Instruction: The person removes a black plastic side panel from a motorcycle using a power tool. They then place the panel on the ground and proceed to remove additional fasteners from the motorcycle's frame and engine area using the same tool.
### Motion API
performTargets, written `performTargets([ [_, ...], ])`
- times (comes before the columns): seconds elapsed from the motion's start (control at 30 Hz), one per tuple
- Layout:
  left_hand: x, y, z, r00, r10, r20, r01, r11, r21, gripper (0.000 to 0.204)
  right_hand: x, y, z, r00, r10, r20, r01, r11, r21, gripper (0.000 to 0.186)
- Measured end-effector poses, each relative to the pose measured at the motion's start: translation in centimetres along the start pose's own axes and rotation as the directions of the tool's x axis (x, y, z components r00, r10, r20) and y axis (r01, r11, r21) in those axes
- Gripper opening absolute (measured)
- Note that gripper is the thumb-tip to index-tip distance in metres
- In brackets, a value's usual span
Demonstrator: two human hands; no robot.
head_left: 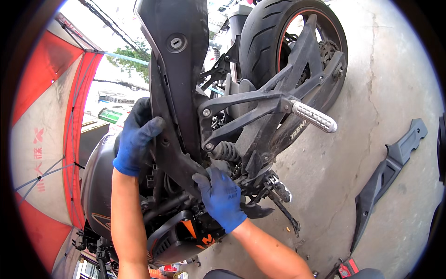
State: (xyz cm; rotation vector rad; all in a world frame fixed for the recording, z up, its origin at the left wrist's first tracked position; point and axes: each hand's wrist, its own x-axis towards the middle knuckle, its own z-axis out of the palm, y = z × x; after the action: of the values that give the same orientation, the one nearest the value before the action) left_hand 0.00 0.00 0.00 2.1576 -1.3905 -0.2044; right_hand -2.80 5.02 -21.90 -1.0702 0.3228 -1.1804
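Just off centre toward eight o'clock, a dark side panel [173,160] sits along the motorcycle's [98,186] flank, beside the tail cover [183,93] with its key lock [176,43]. From where I stand, the blue-gloved left hand [136,139] grips its ten o'clock edge, thumb showing, the other fingers partly hidden; the right hand [221,197] is at its five o'clock tip, though I cannot tell whether it has closed on it. It looks like moulded plastic: light, fairly stiff, slightly slick, probably brittle where thin. I'd take the broad upper edge and support the tip. Toward three o'clock, a loose trim piece [384,172] lies on the concrete floor [334,162].
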Motion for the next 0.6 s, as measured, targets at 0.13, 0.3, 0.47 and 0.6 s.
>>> performTargets([
  [0.13, -0.2, -0.5, -0.1, 0.999, -0.047, -0.001, 0.047, 0.988, -0.149, 0.041, -1.3, -0.4, 0.4, 0.999, 0.032, -0.001, -0.032, 0.998, 0.052, 0.036],
  [0.3, -0.7, -1.4, 0.1, 0.997, -0.049, -0.065, 0.043, 0.995, -0.095, 0.033, -1.9, 0.1, 0.7, 0.997, 0.065, 0.05, -0.068, 0.996, 0.06, 0.036],
  [0.47, -0.6, -0.6, 1.3, 0.994, 0.02, -0.112, -0.028, 0.997, -0.069, 0.039, -1.5, 0.2, 0.7, 1.0, 0.024, 0.012, -0.025, 0.998, 0.058, 0.035],
  [0.6, -0.2, -0.7, 0.9, 0.993, 0.033, -0.116, -0.046, 0.993, -0.112, 0.037, -1.3, 0.0, 0.5, 0.998, 0.037, 0.046, -0.04, 0.997, 0.067, 0.034],
])
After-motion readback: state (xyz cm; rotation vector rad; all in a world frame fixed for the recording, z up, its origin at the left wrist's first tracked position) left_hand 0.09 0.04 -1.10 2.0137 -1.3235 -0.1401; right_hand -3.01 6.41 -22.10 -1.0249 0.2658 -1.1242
